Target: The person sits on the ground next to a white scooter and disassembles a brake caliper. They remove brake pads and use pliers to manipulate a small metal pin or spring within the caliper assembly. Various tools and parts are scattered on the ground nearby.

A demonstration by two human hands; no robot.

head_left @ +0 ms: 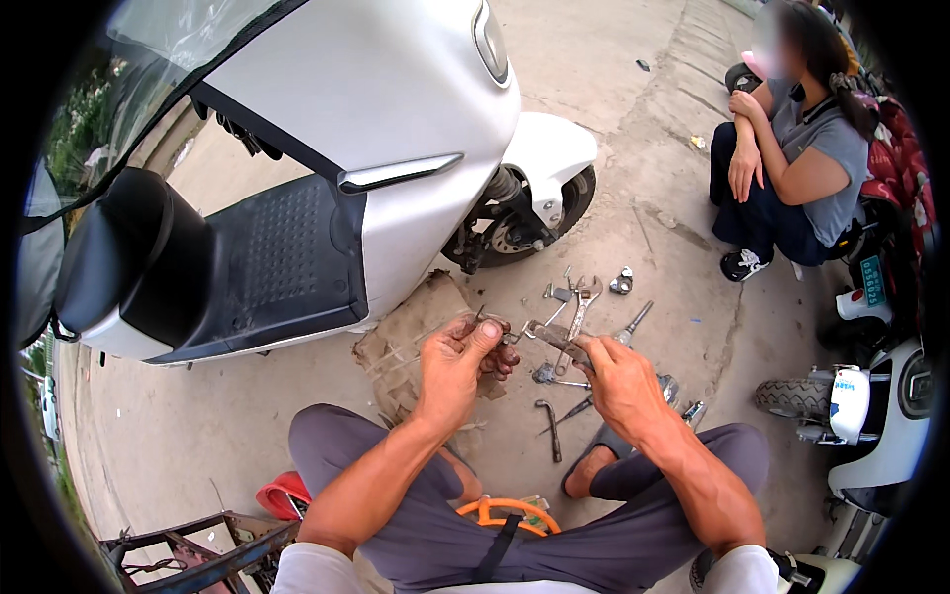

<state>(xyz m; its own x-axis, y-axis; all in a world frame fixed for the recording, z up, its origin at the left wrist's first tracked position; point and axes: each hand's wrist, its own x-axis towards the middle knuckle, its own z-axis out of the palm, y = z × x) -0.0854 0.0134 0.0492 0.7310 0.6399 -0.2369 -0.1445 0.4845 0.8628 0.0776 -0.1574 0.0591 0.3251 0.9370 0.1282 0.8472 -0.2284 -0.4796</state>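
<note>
Above the ground in front of my knees, my left hand [465,351] pinches a small thin metal piece [513,338], bent like wire; its exact kind is too small to tell. The fingertips look dark and greasy. My right hand [618,381] is closed round a pair of worn pliers [556,340]. Their jaws point left and sit right at the metal piece, close to my left fingers. Beneath and beyond my hands lie an adjustable wrench [586,299], a screwdriver [634,322] and an L-shaped socket wrench [549,432]. Part of these tools is hidden behind my right hand.
A white electric scooter [426,99] stands ahead on the left, its front wheel [574,203] turned my way. A flattened piece of cardboard [396,361] lies beside it. At right, a person [792,168] squats near parked scooters [891,416]. An orange ring-shaped seat [485,510] shows between my legs.
</note>
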